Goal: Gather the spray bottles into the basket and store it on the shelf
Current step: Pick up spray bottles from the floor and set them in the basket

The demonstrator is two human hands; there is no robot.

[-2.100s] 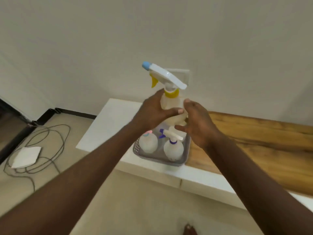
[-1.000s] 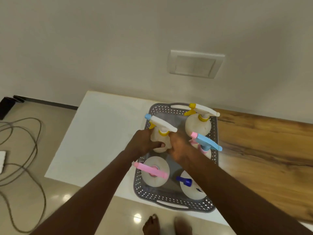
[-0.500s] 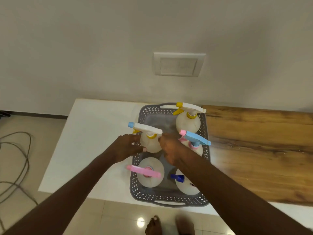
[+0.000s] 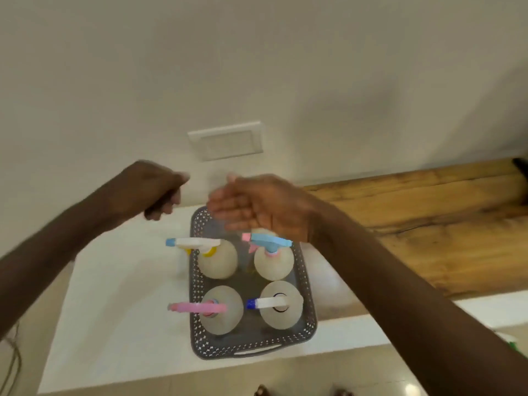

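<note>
A grey perforated basket [image 4: 311,315] stands on the white counter [image 4: 120,295] and holds several spray bottles upright. At its back left is a bottle with a white trigger, blue nozzle and yellow collar [image 4: 217,260]. Beside it is one with a light blue trigger [image 4: 273,262]. In front are a pink-trigger bottle [image 4: 221,308] and a white-trigger, dark-blue-nozzle bottle [image 4: 281,305]. A further bottle at the back is hidden under my right hand [image 4: 257,207], which hovers above the basket's far end, fingers apart, empty. My left hand [image 4: 155,190] is raised left of the basket, fingers curled, empty.
The white counter joins a wooden surface [image 4: 428,224] on the right. A white wall plate [image 4: 227,140] sits on the wall behind the basket. The floor and my toes [image 4: 261,391] show below the counter's front edge; a cable [image 4: 13,364] lies at lower left.
Both hands have let go of the yellow-collared bottle, which now stands in the basket, and have risen up and apart. The camera has shifted, so the basket sits lower in view.
</note>
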